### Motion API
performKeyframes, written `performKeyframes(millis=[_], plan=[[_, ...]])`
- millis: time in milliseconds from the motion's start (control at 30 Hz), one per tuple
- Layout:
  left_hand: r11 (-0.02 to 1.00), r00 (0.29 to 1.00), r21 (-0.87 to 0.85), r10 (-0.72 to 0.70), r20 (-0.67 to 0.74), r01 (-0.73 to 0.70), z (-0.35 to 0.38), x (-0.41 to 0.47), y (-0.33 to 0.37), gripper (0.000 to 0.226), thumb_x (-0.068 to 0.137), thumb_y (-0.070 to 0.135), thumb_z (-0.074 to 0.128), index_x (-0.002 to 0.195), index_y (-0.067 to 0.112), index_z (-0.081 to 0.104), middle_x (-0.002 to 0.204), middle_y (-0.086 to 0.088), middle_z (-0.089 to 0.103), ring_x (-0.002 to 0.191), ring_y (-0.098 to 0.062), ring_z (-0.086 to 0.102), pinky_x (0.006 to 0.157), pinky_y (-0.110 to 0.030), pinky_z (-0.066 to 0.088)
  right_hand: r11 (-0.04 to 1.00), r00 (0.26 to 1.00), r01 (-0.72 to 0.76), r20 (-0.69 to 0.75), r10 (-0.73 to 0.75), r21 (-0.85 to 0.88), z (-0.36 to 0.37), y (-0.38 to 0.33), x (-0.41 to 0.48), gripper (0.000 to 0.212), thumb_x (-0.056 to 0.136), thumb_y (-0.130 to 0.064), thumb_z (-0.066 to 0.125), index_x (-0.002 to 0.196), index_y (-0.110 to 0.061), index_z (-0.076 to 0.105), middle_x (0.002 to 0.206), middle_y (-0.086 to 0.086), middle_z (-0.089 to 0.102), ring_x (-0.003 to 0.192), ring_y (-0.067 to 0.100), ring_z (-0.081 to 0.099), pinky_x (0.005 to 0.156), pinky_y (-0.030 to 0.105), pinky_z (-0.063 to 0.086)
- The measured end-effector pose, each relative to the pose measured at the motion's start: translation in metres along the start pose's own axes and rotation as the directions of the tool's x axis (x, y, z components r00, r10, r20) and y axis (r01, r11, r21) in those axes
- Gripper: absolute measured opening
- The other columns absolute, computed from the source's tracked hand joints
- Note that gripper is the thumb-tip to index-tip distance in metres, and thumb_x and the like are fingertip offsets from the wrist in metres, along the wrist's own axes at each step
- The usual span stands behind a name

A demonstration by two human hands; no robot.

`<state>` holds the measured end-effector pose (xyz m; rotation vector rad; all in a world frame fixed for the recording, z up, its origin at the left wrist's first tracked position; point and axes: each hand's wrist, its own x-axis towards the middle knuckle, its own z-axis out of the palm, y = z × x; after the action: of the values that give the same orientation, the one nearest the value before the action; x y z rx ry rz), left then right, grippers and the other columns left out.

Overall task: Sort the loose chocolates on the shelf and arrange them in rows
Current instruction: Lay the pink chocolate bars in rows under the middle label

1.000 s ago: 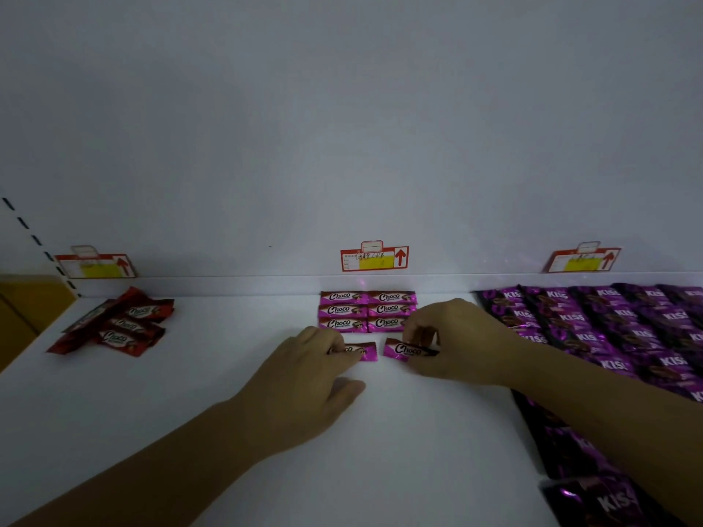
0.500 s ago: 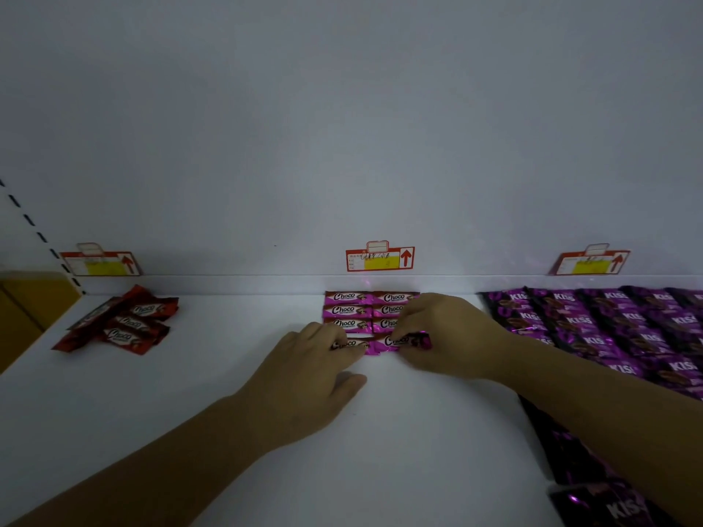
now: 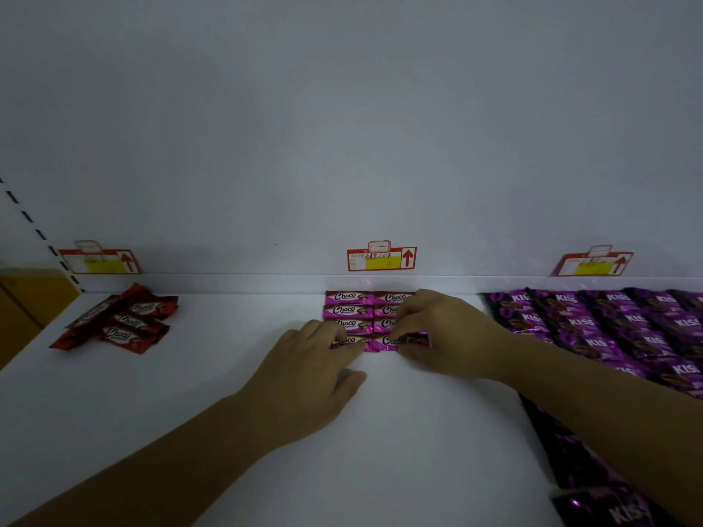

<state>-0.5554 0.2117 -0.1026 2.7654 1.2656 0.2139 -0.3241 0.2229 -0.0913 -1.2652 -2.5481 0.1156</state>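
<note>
**Shelf** (image 3: 213, 393): white, dimly lit.

**Pink Choco block** (image 3: 348, 310): centre-rear, against the back lip, below the centre price tag (image 3: 381, 258). It has 2 cols. The bars lie flat with logos up, and neighbouring rows touch.

**Front row:** 2 bars set end to end, just in front of the row behind.
- Front-left pink bar (image 3: 352, 341): the left grip (image 3: 304, 374) lies palm-down over its left end. The fingers are nearly straight, with tips pressing on the wrapper. The thumb is apart and rests on the shelf. The grip is not closed round anything.
- Front-right pink bar (image 3: 392, 342): the right grip (image 3: 445, 332) is clamped on it. The fingers are curled, with thumb + forefinger pinching the right half. The hand hides part of the right col.

**Other stock:**
- Red Choco pile (image 3: 121, 321): loose and overlapping, rear-left, well apart from the pink block.
- Purple KISS packs (image 3: 608, 325): overlapping rows fill the right side, and the right forearm passes over them.
- Left price tag (image 3: 99, 261) and right price tag (image 3: 593, 263): on the back wall.
</note>
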Motion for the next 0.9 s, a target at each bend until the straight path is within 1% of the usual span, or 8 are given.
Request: performKeyframes(millis=[133, 267, 400, 500, 600, 700, 767, 900], plan=[[0.999, 0.999, -0.052, 0.013, -0.034, -0.015, 0.001, 0.000, -0.002, 0.071, 0.081, 0.059, 0.009, 0.135, 0.030, 0.045, 0.135, 0.006, 0.043, 0.124, -0.012, 0.036, 0.100, -0.029, 0.033, 1.000, 0.999, 0.017, -0.028, -0.017, 0.015, 0.001, 0.001, -0.001, 0.019, 0.076, -0.021, 0.069, 0.094, -0.021, 0.074, 0.098, -0.001, 0.069, 0.088, 0.017, 0.062, 0.074, 0.023, 0.048], [0.998, 1.000, -0.054, 0.013, -0.014, -0.013, 0.007, 0.001, -0.007, 0.070, 0.080, 0.061, 0.007, 0.139, 0.034, 0.036, 0.146, 0.010, 0.032, 0.136, -0.011, 0.022, 0.112, -0.032, 0.026, 1.000, 1.000, 0.012, -0.014, -0.012, -0.002, 0.002, 0.004, -0.004, 0.020, 0.079, -0.021, 0.065, 0.097, -0.021, 0.073, 0.103, -0.003, 0.069, 0.092, 0.014, 0.063, 0.079, 0.024, 0.050], [0.996, 1.000, -0.086, 0.003, 0.017, -0.001, 0.007, 0.004, -0.007, 0.076, 0.077, 0.064, 0.006, 0.140, 0.034, 0.034, 0.154, 0.008, 0.020, 0.144, -0.011, 0.006, 0.118, -0.034, 0.014, 1.000, 1.000, 0.027, -0.016, -0.027, -0.011, 0.002, 0.005, -0.006, 0.020, 0.077, -0.021, 0.065, 0.096, -0.021, 0.073, 0.102, -0.003, 0.069, 0.090, 0.015, 0.064, 0.076, 0.027, 0.054], [0.990, 0.999, -0.138, 0.001, 0.037, 0.004, 0.005, 0.005, -0.006, 0.061, 0.086, 0.059, 0.020, 0.139, 0.033, 0.033, 0.155, 0.010, 0.016, 0.144, -0.008, 0.001, 0.119, -0.031, 0.008, 1.000, 1.000, 0.025, -0.007, -0.025, -0.008, 0.002, 0.005, -0.006, 0.021, 0.077, -0.021, 0.064, 0.097, -0.020, 0.073, 0.101, -0.003, 0.070, 0.091, 0.015, 0.064, 0.077, 0.030, 0.055], [0.991, 1.000, -0.136, 0.002, 0.016, 0.000, 0.003, 0.012, -0.005, 0.047, 0.096, 0.042, 0.036, 0.140, 0.029, 0.034, 0.153, 0.010, 0.021, 0.143, -0.008, 0.008, 0.118, -0.026, 0.006, 1.000, 0.999, 0.022, -0.028, -0.022, -0.008, 0.003, 0.005, -0.006, 0.024, 0.078, -0.022, 0.063, 0.100, -0.019, 0.072, 0.103, -0.001, 0.069, 0.093, 0.016, 0.064, 0.080, 0.029, 0.054], [0.991, 0.998, -0.124, 0.037, -0.053, -0.044, 0.001, 0.029, -0.005, 0.044, 0.096, 0.034, 0.043, 0.139, 0.023, 0.040, 0.146, 0.005, 0.036, 0.137, -0.011, 0.025, 0.115, -0.028, 0.021, 1.000, 0.998, 0.029, -0.052, -0.028, 0.003, 0.007, 0.003, -0.005, 0.030, 0.079, -0.028, 0.056, 0.104, -0.019, 0.071, 0.107, -0.001, 0.068, 0.095, 0.015, 0.062, 0.081, 0.024, 0.052], [0.992, 0.997, -0.116, 0.047, -0.055, -0.054, 0.003, 0.036, -0.008, 0.041, 0.096, 0.031, 0.044, 0.136, 0.022, 0.046, 0.141, 0.004, 0.042, 0.131, -0.012, 0.031, 0.110, -0.027, 0.029, 0.999, 0.999, 0.031, -0.040, -0.031, 0.010, 0.009, 0.002, -0.004, 0.032, 0.080, -0.029, 0.052, 0.104, -0.020, 0.071, 0.107, -0.002, 0.067, 0.095, 0.015, 0.062, 0.080, 0.027, 0.053], [0.993, 0.995, -0.096, 0.062, -0.076, -0.069, 0.009, 0.036, -0.012, 0.038, 0.097, 0.028, 0.042, 0.133, 0.022, 0.049, 0.138, 0.003, 0.045, 0.127, -0.013, 0.035, 0.106, -0.028, 0.035, 1.000, 0.999, 0.029, -0.039, -0.028, 0.009, 0.009, 0.001, -0.004, 0.031, 0.082, -0.028, 0.051, 0.104, -0.020, 0.071, 0.107, -0.002, 0.067, 0.093, 0.016, 0.063, 0.077, 0.029, 0.053]])
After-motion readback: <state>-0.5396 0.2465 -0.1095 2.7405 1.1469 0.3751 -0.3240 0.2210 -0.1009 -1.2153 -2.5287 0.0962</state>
